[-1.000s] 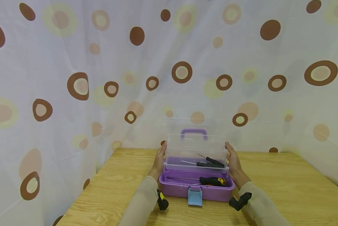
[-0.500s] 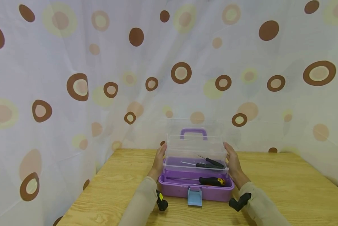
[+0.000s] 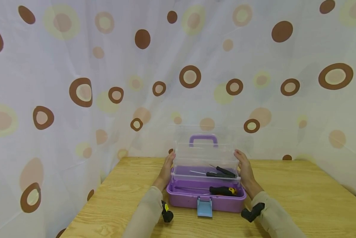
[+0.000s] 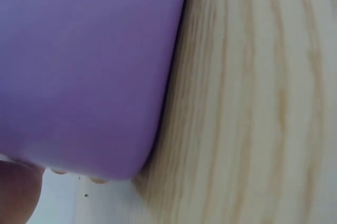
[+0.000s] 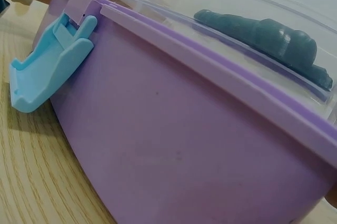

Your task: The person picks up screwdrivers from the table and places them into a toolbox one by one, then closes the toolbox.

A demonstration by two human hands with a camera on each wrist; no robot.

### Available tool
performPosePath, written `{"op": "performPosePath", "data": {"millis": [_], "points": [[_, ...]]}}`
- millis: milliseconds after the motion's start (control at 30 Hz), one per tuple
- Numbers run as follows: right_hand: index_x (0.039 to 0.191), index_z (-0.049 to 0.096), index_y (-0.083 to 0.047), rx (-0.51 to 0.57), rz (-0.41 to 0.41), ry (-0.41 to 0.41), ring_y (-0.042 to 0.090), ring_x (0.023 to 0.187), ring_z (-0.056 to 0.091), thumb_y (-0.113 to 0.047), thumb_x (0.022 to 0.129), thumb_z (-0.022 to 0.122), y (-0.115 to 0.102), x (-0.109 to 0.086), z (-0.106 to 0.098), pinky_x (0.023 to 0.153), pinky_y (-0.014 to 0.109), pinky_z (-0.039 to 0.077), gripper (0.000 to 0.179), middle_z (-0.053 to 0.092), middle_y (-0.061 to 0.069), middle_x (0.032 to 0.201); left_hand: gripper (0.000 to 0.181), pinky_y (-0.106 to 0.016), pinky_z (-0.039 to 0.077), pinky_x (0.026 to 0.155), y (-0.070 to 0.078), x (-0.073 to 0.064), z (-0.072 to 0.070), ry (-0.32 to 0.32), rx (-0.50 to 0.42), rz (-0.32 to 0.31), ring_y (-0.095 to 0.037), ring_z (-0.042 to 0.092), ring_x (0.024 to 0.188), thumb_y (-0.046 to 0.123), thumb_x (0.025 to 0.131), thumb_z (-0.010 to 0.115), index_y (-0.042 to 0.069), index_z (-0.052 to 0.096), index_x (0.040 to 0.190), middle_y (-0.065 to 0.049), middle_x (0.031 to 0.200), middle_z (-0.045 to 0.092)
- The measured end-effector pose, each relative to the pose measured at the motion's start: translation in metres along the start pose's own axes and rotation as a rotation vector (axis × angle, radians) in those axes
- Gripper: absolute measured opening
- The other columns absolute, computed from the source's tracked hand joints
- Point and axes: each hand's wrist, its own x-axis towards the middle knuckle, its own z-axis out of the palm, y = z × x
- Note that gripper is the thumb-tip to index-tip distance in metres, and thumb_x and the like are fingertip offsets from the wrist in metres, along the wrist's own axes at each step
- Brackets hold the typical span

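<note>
A purple toolbox (image 3: pixel 187 201) stands on the table with its clear lid raised at the back, a purple handle (image 3: pixel 203 136) on it. My left hand (image 3: pixel 165 170) lies along the box's left side, fingers extended. On the opposite side is my right hand (image 3: pixel 245 170), its fingers stretched toward the clear tray. A black and yellow screwdriver (image 3: pixel 224 190) lies in the base. Two dark-handled screwdrivers (image 3: pixel 225 171) rest in the clear tray (image 3: pixel 193 177). The pale blue latch (image 3: pixel 204 208) hangs down in front. In the left wrist view, a purple wall (image 4: pixel 89 66) hides most of the hand.
The wooden table (image 3: pixel 300 195) extends to both sides of the box. A spotted curtain (image 3: pixel 121 59) hangs behind and to the left. Dark wrist-worn devices (image 3: pixel 253 212) sit on both sleeves.
My right fingertips have shifted slightly inward along the box's side. The left wrist has moved a little to the left. The toolbox stays almost in place.
</note>
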Motion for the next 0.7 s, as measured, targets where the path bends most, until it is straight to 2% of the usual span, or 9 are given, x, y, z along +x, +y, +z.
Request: {"op": "performPosePath", "data": {"millis": [167,400,700], "points": [[0.166,0.007,-0.009,-0.009,-0.017,0.014,0.031,0.152,0.015,-0.042,0.109,0.037,-0.001,0.0001,0.0004,0.12,0.057,0.016,0.072,0.017,0.015,0.167,0.076,-0.057,0.01,0.122,0.005,-0.0026,-0.0021,-0.018,0.033,-0.007,-0.04,0.009,0.154,0.048,0.108,0.034,-0.001,0.015,0.163,-0.021,0.17,0.008],[0.164,0.013,-0.005,-0.032,-0.035,0.026,0.034,0.15,0.019,-0.043,0.109,0.038,-0.0009,0.0002,0.0012,0.118,0.057,0.021,0.072,0.021,0.018,0.164,0.075,-0.058,0.012,0.122,0.0068,-0.0054,-0.0035,-0.027,0.051,-0.011,-0.04,0.011,0.154,0.048,0.109,0.034,-0.001,0.016,0.163,-0.021,0.17,0.011],[0.161,0.018,-0.004,-0.04,-0.048,0.048,0.029,0.143,0.029,-0.041,0.11,0.036,-0.0013,-0.0007,0.0018,0.109,0.042,0.033,0.065,0.027,0.014,0.158,0.076,-0.06,0.012,0.121,0.006,-0.0066,-0.005,-0.034,0.077,-0.008,-0.041,0.013,0.153,0.051,0.109,0.035,0.002,0.018,0.164,-0.02,0.17,0.012]]}}
